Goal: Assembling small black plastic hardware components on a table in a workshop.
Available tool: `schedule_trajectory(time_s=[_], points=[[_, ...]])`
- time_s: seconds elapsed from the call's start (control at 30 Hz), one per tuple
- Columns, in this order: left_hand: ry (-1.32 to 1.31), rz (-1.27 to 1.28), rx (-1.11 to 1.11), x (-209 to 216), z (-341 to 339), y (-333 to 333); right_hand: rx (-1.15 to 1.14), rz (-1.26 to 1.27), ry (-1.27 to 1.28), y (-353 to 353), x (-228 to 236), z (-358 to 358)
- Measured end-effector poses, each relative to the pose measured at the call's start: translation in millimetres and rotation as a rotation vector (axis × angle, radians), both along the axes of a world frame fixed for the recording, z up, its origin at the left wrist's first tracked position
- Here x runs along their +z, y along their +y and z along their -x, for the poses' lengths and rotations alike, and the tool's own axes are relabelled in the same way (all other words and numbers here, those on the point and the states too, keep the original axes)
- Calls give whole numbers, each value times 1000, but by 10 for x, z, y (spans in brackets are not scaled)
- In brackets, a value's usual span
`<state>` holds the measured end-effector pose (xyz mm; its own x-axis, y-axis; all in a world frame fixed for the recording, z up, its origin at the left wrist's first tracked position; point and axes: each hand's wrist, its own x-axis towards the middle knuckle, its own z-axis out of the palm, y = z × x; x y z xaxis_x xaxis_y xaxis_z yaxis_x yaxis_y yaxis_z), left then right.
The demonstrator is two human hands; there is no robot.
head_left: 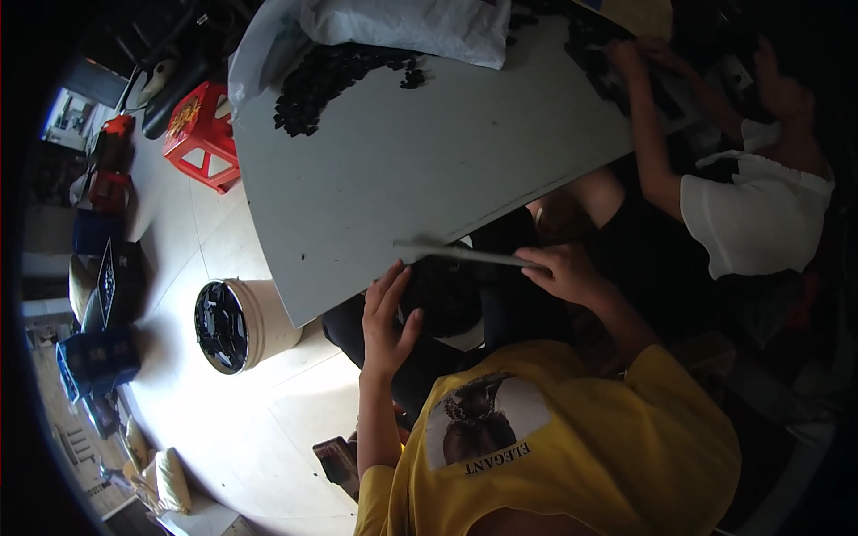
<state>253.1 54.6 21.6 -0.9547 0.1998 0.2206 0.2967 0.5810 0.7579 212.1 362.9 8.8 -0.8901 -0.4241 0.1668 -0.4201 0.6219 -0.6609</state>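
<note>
My right hand [565, 273] is closed around one end of a long, thin, pale grey stick-like tool [487, 257]. The tool reaches left across the near edge of the grey table [429, 170], and its far end is smeared by motion, so its exact kind does not show. My left hand [389, 314] is held up at that edge, fingers stretched and thumb apart, its fingertips close to the tool's blurred end. Nothing shows in the left hand. Small black pieces [317, 85] lie in a curved heap on the table's far left part.
A translucent plastic bag [407, 31] rests at the table's far side. Left of the table stand a pale bucket [268, 313] holding black pieces and a red stool [210, 134]. At the right, another person in a white top [751, 210] reaches over dark pieces. Blue crates [98, 362] line the left.
</note>
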Motion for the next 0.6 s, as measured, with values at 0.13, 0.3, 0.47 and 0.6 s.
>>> schedule_trajectory(time_s=[0.13, 0.3, 0.47, 0.6], points=[[-65, -145, -15, -93, -143, -75, 4, -103, -149, 203, -244, -418], [12, -111, 73, -163, -27, -108, -420, 151, -473, 444, -787, -1325], [71, -18, 24, -50, 272, 17, -948, 275, -575, 525, -1433, -2249], [164, 62, -27, -36, 458, 44, -1273, 174, -715, 487, -1503, -2436]])
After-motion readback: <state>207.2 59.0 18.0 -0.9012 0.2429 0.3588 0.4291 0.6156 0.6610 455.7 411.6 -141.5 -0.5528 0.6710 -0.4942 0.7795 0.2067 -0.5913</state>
